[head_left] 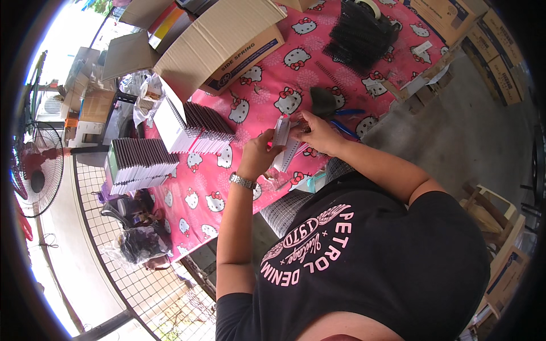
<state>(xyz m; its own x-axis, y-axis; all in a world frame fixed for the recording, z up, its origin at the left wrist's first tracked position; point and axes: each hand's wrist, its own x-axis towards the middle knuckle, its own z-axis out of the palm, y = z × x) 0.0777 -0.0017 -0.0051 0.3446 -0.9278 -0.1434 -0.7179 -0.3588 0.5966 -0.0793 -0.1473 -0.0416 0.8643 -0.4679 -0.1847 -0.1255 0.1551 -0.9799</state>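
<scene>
My left hand (pixel 262 152), with a metal watch on its wrist, grips the near side of a small whitish pad (pixel 282 131) above the table. My right hand (pixel 318 134) is closed at the pad's other side, its fingertips pinched near the edge. What exactly sits between those fingertips is too small to make out. Just below the hands lies a white sheet with a row of punched holes (pixel 289 152). Pliers with blue handles (pixel 346 128) rest right of my right hand, next to a dark green cloth-like piece (pixel 323 102).
A pink patterned cloth covers the table (pixel 216 182). Two stacks of spiral-bound notebooks, one brown-edged (pixel 196 128) and one dark-edged (pixel 142 162), stand left. Black binding coils (pixel 364 37) lie at the back right. An open cardboard box (pixel 227 51) stands behind; a fan (pixel 38 170) is far left.
</scene>
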